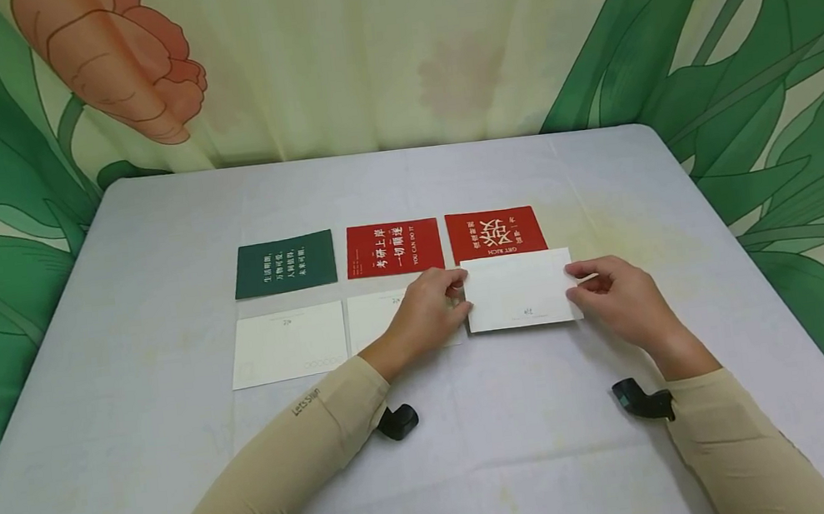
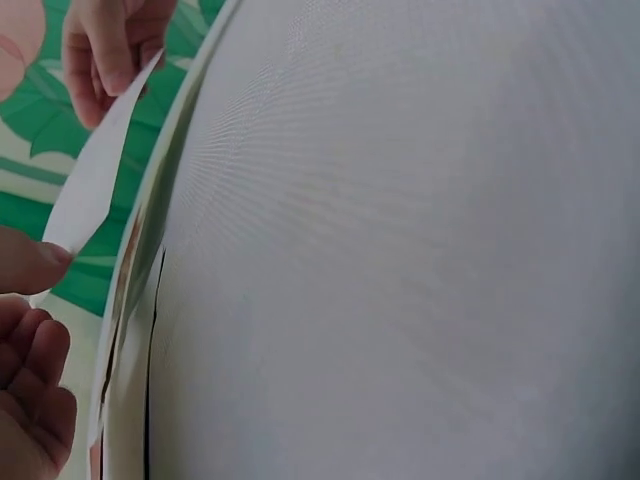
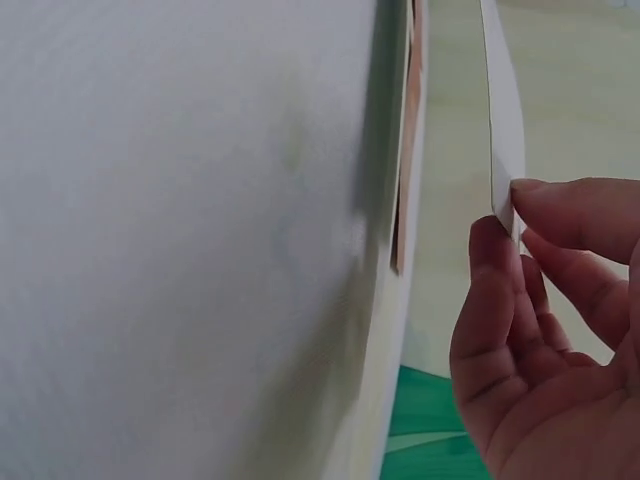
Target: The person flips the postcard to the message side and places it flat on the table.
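Both hands hold a white postcard [image 1: 521, 289] by its two short ends, raised off the table and with a small printed mark near its lower edge. My left hand [image 1: 429, 314] pinches the left end between thumb and fingers. The right end is pinched by my right hand [image 1: 616, 298]; in the right wrist view the thumb [image 3: 575, 212] lies against the card's face. Just behind it a red card [image 1: 496, 231] with white lettering lies flat, its lower edge overlapped. Under the left hand is a pale card [image 1: 370, 316], partly hidden.
A green card [image 1: 285, 264] and another red card [image 1: 393, 248] lie in the back row. Another pale card [image 1: 287, 345] sits in front of the green one. All rest on a white-covered table [image 1: 554, 460], with a leaf-patterned curtain [image 1: 375, 51] behind its far edge.
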`<action>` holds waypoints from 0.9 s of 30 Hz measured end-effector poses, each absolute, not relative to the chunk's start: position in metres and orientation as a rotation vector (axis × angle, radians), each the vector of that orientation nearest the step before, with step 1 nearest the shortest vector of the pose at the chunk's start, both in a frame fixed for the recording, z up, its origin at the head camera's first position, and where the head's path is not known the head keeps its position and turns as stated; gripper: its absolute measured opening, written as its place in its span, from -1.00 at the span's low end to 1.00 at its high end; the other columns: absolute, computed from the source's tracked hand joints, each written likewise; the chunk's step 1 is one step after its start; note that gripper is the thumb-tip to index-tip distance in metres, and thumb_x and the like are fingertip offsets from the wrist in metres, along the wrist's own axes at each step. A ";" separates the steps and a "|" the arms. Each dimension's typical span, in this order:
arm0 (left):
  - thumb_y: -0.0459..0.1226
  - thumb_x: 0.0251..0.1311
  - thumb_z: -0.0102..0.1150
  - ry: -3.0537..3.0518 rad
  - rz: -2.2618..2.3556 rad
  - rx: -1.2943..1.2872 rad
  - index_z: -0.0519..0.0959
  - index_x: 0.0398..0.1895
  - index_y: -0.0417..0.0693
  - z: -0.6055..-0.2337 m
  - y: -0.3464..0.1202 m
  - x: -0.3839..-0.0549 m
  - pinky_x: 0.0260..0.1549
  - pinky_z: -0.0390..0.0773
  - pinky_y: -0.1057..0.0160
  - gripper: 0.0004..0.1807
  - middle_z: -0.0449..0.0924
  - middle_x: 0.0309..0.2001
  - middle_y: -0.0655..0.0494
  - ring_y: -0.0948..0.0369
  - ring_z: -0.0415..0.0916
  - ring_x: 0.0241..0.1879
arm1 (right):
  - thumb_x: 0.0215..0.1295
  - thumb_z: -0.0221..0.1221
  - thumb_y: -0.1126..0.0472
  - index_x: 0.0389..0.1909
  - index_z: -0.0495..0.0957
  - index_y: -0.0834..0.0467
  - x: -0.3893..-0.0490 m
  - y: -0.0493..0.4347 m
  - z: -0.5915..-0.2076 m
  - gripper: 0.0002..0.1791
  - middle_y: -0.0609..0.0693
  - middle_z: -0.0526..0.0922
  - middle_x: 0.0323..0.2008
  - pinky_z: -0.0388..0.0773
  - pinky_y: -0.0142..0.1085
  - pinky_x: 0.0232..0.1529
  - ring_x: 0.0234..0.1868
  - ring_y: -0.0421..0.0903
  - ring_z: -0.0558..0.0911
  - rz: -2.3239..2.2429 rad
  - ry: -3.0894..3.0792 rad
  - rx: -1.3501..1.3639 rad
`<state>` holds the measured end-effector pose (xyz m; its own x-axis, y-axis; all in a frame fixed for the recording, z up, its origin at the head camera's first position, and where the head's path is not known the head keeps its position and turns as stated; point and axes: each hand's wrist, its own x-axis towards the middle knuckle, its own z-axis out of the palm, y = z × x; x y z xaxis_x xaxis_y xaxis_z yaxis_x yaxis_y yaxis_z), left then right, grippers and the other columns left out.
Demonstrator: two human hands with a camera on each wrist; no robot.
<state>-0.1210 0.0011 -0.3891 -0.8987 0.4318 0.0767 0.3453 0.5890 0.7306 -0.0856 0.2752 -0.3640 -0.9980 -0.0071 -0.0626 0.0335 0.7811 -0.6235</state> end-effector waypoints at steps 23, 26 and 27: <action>-0.19 0.18 0.43 2.748 0.779 0.649 0.53 0.28 -0.17 -0.393 0.007 -0.121 0.05 0.47 0.03 -0.40 0.57 0.12 -0.03 0.09 0.46 0.14 | 0.29 0.30 0.26 0.27 0.47 0.36 -0.093 0.269 -0.376 -0.45 0.25 0.55 -0.08 0.50 -0.19 -0.23 -0.14 0.13 0.51 -0.859 2.784 0.053; -0.19 0.18 0.42 2.748 0.757 0.649 0.53 0.29 -0.17 -0.393 0.007 -0.122 0.04 0.47 0.02 -0.40 0.56 0.12 -0.04 0.08 0.45 0.14 | 0.29 0.30 0.27 0.26 0.47 0.37 -0.093 0.269 -0.377 -0.46 0.25 0.55 -0.09 0.50 -0.20 -0.25 -0.15 0.11 0.52 -0.849 2.787 0.043; -0.18 0.18 0.42 2.749 0.748 0.649 0.52 0.29 -0.16 -0.393 0.007 -0.122 0.04 0.47 0.03 -0.40 0.56 0.12 -0.04 0.08 0.45 0.14 | 0.29 0.30 0.27 0.26 0.47 0.37 -0.094 0.269 -0.377 -0.46 0.24 0.56 -0.10 0.50 -0.21 -0.25 -0.16 0.11 0.52 -0.847 2.788 0.040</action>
